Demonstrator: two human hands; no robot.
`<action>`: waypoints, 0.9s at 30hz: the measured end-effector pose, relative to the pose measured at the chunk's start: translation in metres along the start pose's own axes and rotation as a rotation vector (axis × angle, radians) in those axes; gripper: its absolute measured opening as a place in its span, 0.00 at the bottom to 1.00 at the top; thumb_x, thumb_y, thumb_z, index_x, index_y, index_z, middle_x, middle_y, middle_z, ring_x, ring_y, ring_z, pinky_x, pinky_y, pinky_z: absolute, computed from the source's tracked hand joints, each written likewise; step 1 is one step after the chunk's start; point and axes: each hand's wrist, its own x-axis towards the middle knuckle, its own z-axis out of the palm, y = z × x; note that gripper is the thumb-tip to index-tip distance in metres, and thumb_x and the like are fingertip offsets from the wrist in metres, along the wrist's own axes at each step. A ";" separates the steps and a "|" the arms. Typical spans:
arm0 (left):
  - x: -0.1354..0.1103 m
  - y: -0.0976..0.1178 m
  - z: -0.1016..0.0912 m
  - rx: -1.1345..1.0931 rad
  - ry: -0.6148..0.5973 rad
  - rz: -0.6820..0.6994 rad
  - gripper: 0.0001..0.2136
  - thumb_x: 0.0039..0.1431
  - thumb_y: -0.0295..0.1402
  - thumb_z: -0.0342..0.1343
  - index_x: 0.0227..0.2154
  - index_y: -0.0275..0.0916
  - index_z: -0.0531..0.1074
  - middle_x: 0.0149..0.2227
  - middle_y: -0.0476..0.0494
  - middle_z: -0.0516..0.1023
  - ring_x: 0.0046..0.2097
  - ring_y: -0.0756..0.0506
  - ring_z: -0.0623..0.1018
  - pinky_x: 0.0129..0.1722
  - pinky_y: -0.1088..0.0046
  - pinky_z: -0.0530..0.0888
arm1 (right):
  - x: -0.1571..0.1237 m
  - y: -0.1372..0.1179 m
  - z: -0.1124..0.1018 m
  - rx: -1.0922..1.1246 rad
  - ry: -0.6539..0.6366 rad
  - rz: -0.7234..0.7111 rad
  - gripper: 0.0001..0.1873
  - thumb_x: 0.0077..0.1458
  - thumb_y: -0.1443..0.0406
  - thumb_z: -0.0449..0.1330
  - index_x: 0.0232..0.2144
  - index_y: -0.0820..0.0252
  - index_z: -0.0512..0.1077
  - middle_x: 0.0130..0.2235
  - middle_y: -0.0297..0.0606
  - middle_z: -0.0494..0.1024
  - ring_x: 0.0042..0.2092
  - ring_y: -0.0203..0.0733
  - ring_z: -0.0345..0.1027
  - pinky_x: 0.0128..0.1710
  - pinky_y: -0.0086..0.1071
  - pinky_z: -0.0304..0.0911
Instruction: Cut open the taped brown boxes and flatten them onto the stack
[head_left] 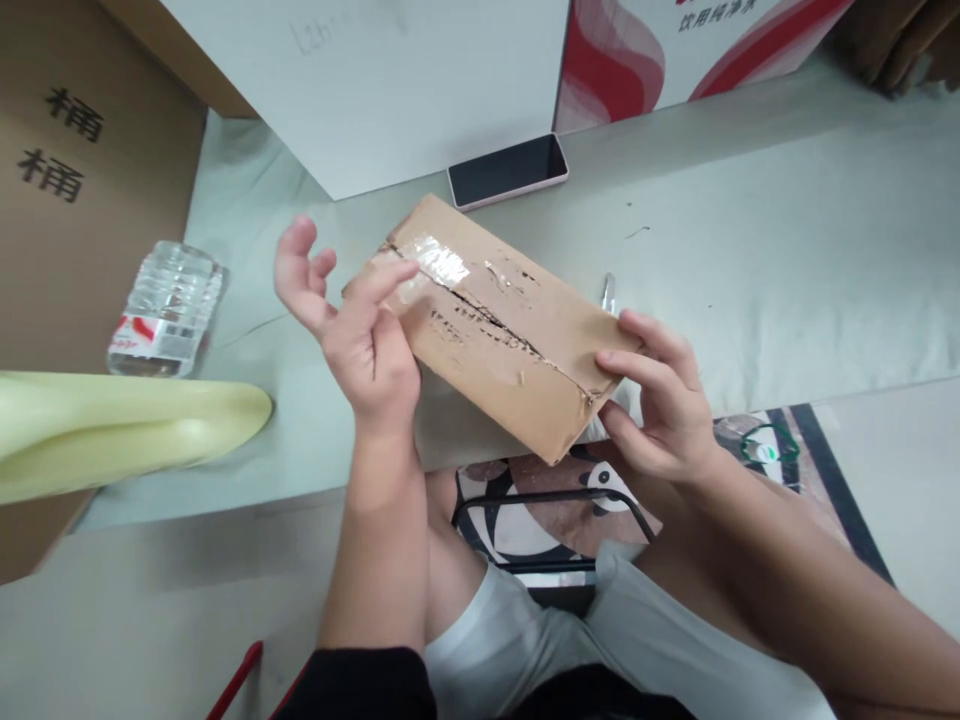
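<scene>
A brown cardboard box [495,325] with torn clear tape along its top seam is tilted in front of me above the table edge. My right hand [660,395] grips its near right corner, fingers curled round the end. My left hand [349,315] is at the box's left end with fingers spread apart; its fingertips touch the taped corner.
A phone [508,170] lies screen up behind the box, against a white board [390,90]. A clear water bottle [166,310] lies at the left beside a large brown carton [67,200]. A pale yellow object [127,430] juts in from the left. A small pen-like item [608,292] lies by the box.
</scene>
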 end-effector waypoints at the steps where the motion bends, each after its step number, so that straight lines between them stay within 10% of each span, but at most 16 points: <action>1: 0.001 0.002 -0.002 0.017 -0.016 0.047 0.18 0.67 0.52 0.56 0.36 0.44 0.81 0.65 0.42 0.65 0.70 0.35 0.62 0.73 0.48 0.54 | 0.000 0.000 0.001 0.032 0.002 0.000 0.30 0.57 0.68 0.58 0.61 0.38 0.68 0.69 0.36 0.62 0.65 0.57 0.65 0.61 0.57 0.70; 4: 0.002 0.001 -0.005 -0.070 -0.053 -0.084 0.17 0.63 0.53 0.60 0.32 0.44 0.79 0.57 0.43 0.76 0.68 0.35 0.66 0.73 0.46 0.56 | 0.002 0.001 0.002 0.082 0.001 0.002 0.32 0.57 0.69 0.57 0.61 0.34 0.67 0.74 0.30 0.51 0.64 0.54 0.66 0.59 0.55 0.72; 10: -0.003 -0.004 -0.007 -0.090 -0.046 -0.194 0.17 0.57 0.55 0.62 0.34 0.46 0.80 0.48 0.44 0.81 0.64 0.34 0.70 0.72 0.45 0.58 | 0.003 0.005 0.002 0.131 -0.095 -0.018 0.32 0.55 0.72 0.57 0.59 0.40 0.65 0.64 0.40 0.69 0.64 0.55 0.68 0.59 0.57 0.70; 18: -0.002 0.001 -0.009 0.020 -0.196 -0.033 0.16 0.59 0.54 0.60 0.36 0.49 0.84 0.54 0.42 0.79 0.63 0.31 0.68 0.72 0.44 0.56 | -0.001 0.005 0.001 0.236 -0.161 -0.050 0.39 0.56 0.71 0.59 0.66 0.37 0.59 0.72 0.36 0.60 0.71 0.54 0.59 0.66 0.54 0.65; 22: -0.003 -0.011 -0.015 -0.001 -0.108 0.011 0.17 0.63 0.49 0.59 0.42 0.43 0.84 0.55 0.40 0.77 0.63 0.34 0.69 0.72 0.49 0.60 | -0.010 0.014 0.007 0.268 -0.126 0.070 0.47 0.61 0.65 0.60 0.73 0.39 0.41 0.71 0.42 0.63 0.70 0.52 0.61 0.68 0.55 0.63; 27: 0.004 -0.009 -0.019 -0.162 0.182 -0.256 0.18 0.69 0.28 0.44 0.47 0.36 0.81 0.58 0.43 0.73 0.65 0.44 0.68 0.73 0.61 0.59 | -0.010 0.017 0.005 0.111 -0.247 0.308 0.36 0.65 0.60 0.57 0.71 0.50 0.53 0.63 0.50 0.75 0.62 0.54 0.72 0.59 0.54 0.71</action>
